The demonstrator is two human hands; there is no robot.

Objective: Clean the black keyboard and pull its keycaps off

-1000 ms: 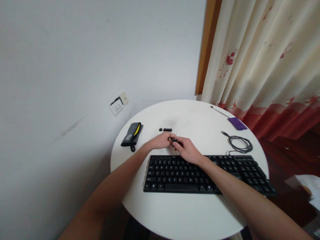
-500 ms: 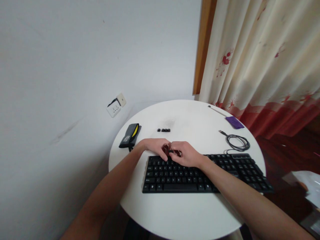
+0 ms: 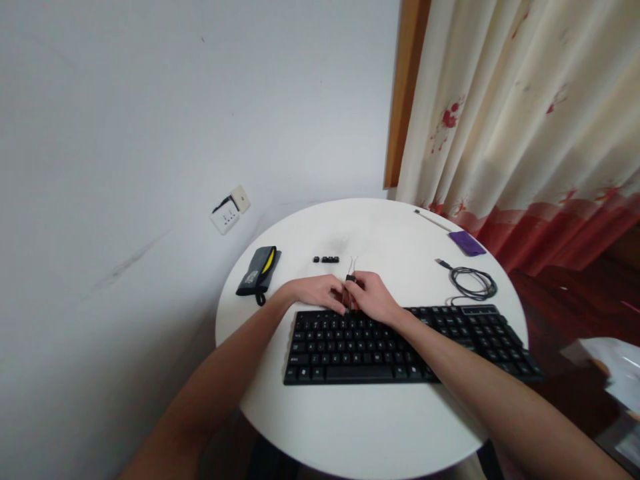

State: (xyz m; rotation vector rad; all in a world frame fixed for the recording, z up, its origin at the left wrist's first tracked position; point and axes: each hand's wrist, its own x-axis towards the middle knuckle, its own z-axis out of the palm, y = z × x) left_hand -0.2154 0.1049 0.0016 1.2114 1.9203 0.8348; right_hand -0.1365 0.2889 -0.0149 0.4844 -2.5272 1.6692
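One wire puller (image 3: 351, 277), pinched in my right hand (image 3: 371, 293), points from the keyboard (image 3: 360, 375) toward the table's (image 3: 390, 427) far edge; my left hand (image 3: 320, 292) curls beside it, hold unclear.

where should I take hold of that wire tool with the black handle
Probably by its black handle, pinched from the right side, as the right hand has it: that's a chunky block, while only thin wires stick out past it.

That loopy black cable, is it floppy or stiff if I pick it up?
The cable is probably floppy, since it lies in loose, curving loops. It may tug back a little, because one end reaches the keyboard. Its straight, metal-tipped plug is likely stiffer.
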